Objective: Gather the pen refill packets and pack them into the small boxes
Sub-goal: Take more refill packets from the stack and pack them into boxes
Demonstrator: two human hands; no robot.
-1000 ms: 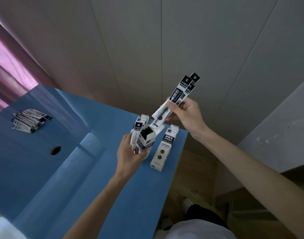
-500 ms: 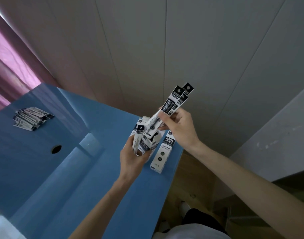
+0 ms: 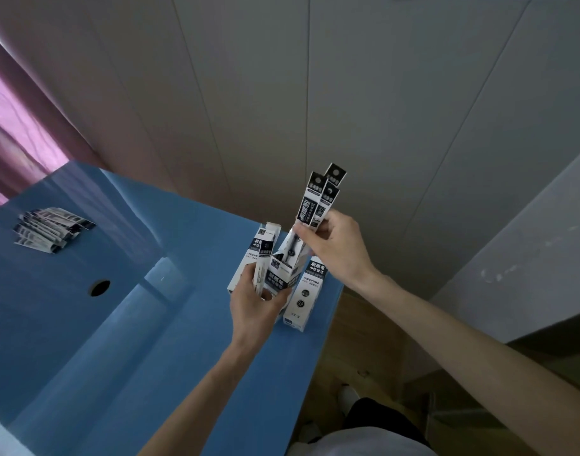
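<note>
Right hand [image 3: 334, 248] — fingers and thumb pinch a bunch of pen refill packets [image 3: 316, 205] at mid-length; three black header tabs fan out above the knuckles, and the lower ends dip into the open top of the held box [image 3: 283, 274]. Left hand [image 3: 254, 306] — fingers curled round that box from below, holding it upright, tilted a little; one loose packet [image 3: 261, 274] is pinched against the box's left side by the same hand.

Landmark: held box. Small boxes in view: 3. The second box [image 3: 257, 255] stands just behind and to the left of it, partly hidden by the left hand and the loose packet; its flap is up. The third box [image 3: 306, 291] lies flat on the blue table [image 3: 117, 324] just right of it, closed, upper end hidden behind the right hand. Contents of the second and third boxes: cannot tell.

Well left of the held box, at the far side of the table, lies a fanned pile of packets [image 3: 50, 230] — approx. 8, exact no. unclear. A round hole [image 3: 100, 287] in the tabletop sits between pile and box. Behind: pale panelled wall [image 3: 282, 93], pink curtain [image 3: 15, 136] at far left. Right of the table edge, wooden floor [image 3: 357, 357].
</note>
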